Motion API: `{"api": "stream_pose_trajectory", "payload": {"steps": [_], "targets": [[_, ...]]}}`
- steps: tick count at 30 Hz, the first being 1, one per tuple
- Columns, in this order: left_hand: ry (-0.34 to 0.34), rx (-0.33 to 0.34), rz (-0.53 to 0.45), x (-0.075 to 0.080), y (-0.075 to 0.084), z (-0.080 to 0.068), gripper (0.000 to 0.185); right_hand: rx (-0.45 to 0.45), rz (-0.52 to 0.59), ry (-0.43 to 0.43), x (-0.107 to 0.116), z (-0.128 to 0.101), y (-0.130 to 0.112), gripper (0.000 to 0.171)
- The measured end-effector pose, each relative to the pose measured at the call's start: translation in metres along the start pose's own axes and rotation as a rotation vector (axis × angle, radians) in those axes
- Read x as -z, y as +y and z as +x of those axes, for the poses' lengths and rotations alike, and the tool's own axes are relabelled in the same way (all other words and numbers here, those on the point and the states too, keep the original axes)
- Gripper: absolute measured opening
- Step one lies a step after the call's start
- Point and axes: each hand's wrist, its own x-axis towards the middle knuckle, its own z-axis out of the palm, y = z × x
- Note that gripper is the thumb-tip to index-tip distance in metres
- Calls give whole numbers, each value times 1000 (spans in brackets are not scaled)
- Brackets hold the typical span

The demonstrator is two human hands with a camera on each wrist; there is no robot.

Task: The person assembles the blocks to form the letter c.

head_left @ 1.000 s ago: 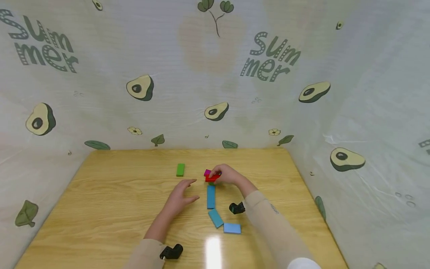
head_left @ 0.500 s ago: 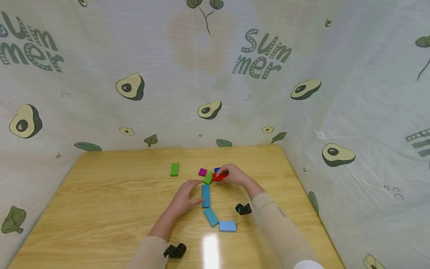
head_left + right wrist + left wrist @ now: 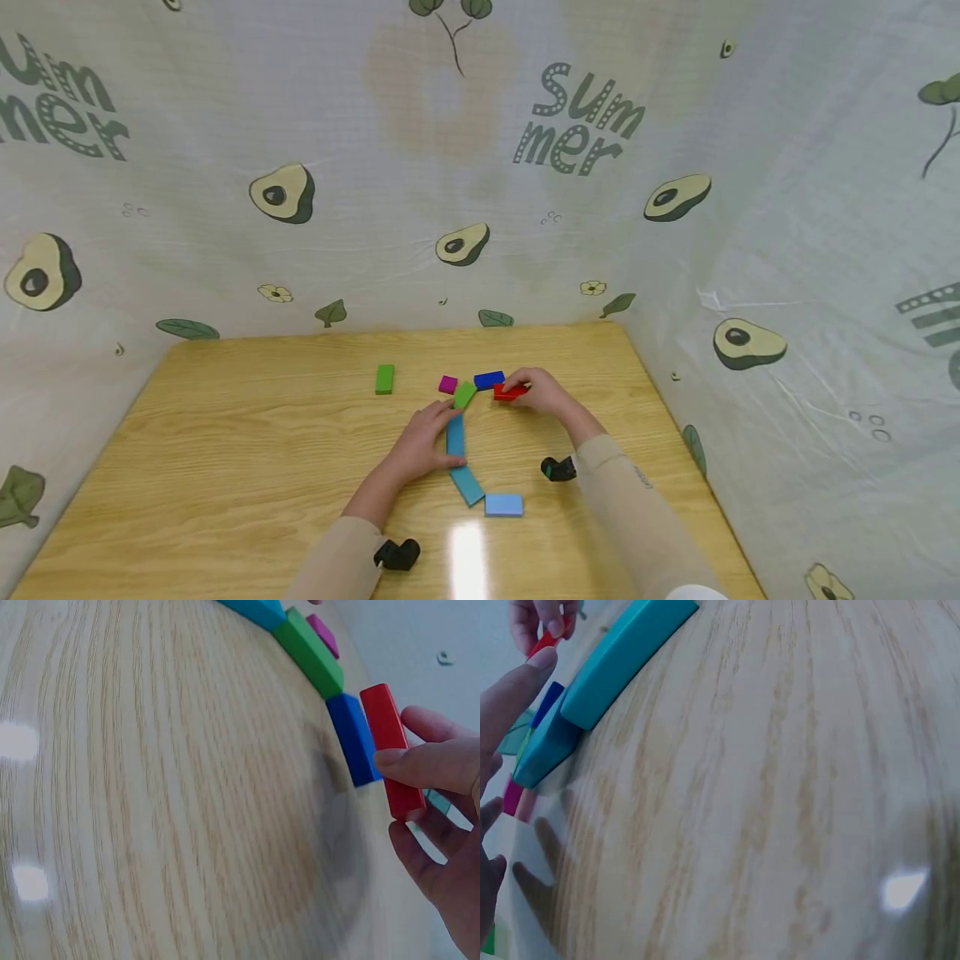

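The small red rectangular block [image 3: 510, 392] sits pinched between the thumb and fingers of the right hand [image 3: 542, 393], just beside the dark blue block [image 3: 489, 380] at the far end of a curving row on the wooden desk [image 3: 225, 467]; the grip seems meant to line it up as the next piece. The left hand [image 3: 422, 442] lies flat with straight fingers against the long teal block [image 3: 455, 435], apparently steadying the row. Along the curve lie a light green block [image 3: 464, 394], a second teal block [image 3: 467, 485] and a pale blue block [image 3: 503, 504]. A magenta block [image 3: 447, 384] sits just behind the row; another green block [image 3: 384, 378] lies well apart.
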Motion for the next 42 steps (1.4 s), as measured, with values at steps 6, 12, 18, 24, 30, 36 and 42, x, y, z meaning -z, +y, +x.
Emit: {"api": "stream_pose_trajectory", "payload": {"steps": [6, 12, 18, 24, 30, 36, 42], "targets": [[-29, -6, 26, -4, -4, 0, 91, -78, 35, 61, 2, -1, 15, 24], [-31, -17, 28, -7, -7, -1, 95, -85, 54, 120, 5, -1, 29, 24], [-23, 13, 22, -11, -11, -2, 98, -84, 61, 152, 4, 3, 41, 24], [-20, 18, 22, -11, -13, -3, 99, -64, 66, 179, 0, 6, 45, 24], [-37, 34, 20, -9, -10, -3, 97, -75, 111, 206, -5, 8, 52, 25], [-47, 39, 14, -11, -11, -2, 97, -78, 231, 237, -10, 6, 63, 26], [-42, 33, 11, -10, -11, -2, 97, -86, 335, 302, -11, 3, 63, 29]]}}
